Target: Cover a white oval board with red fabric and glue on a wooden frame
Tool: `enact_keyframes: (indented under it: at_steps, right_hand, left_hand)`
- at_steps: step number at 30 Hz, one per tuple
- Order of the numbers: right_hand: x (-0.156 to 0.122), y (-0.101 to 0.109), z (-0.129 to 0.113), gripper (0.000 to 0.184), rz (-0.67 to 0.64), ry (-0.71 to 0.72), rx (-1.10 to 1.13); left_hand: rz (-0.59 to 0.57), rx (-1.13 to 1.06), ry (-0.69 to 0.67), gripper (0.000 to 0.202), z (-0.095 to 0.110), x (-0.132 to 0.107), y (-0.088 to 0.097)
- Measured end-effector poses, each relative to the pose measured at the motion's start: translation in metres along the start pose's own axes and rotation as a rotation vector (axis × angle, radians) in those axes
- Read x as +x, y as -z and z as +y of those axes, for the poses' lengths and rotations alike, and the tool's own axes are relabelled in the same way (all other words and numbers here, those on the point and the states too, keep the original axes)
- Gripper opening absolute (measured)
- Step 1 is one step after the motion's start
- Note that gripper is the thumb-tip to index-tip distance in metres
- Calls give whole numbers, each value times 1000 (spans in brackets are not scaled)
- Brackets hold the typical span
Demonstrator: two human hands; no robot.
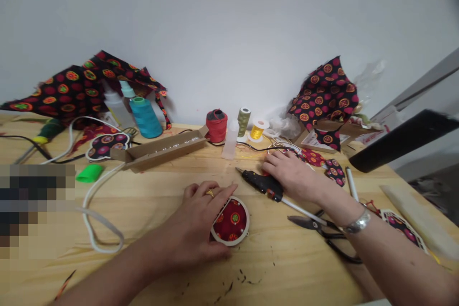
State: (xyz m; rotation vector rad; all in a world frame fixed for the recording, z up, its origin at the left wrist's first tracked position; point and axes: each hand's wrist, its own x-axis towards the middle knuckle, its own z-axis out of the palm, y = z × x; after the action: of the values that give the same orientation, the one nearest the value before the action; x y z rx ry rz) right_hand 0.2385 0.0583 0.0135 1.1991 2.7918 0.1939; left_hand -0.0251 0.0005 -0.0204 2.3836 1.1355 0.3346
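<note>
My left hand [202,224] is closed around the edge of a round, pale-rimmed piece covered in dark red patterned fabric [234,222]. Its fingers curve over the far side and the thumb presses near the lower edge, so the left part of the piece is hidden. My right hand [292,174] rests over a black hot glue gun [263,184], fingers curled down around its handle side, which the hand mostly covers. The gun lies on the table, its nozzle pointing left. A white glue stick [304,211] runs out of its back end.
Black-handled scissors [315,224] lie below my right forearm. A long cardboard box [165,150], red thread [216,126], teal thread [146,118] and a translucent bottle [230,141] stand behind. Patterned cloth is heaped at both sides. A white cable [88,224] loops at left.
</note>
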Motion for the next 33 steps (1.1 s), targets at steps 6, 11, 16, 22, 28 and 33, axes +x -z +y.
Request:
enact_keyframes:
  at_steps: [6, 11, 16, 22, 28, 33]
  right_hand:
    - [3, -1, 11, 33, 65, -63, -54]
    - [-5, 15, -44, 29, 240, -206, 306]
    - [-2, 17, -108, 53, 155, -206, 557]
    - [0, 0, -117, 89, 182, -211, 534]
    - [-1, -7, -117, 91, 124, -239, 510]
    - [-1, -8, -119, 88, 127, -225, 503]
  left_hand:
    - [16, -3, -14, 93, -3, 0, -3]
    - [60, -101, 16, 96, -1, -2, 1]
    - [382, -373, 222, 50, -2, 2, 5]
    - [583, -519, 337, 43, -5, 6, 1]
    - [557, -601, 377, 43, -3, 6, 1]
    - [547, -581, 384, 43, -1, 5, 1]
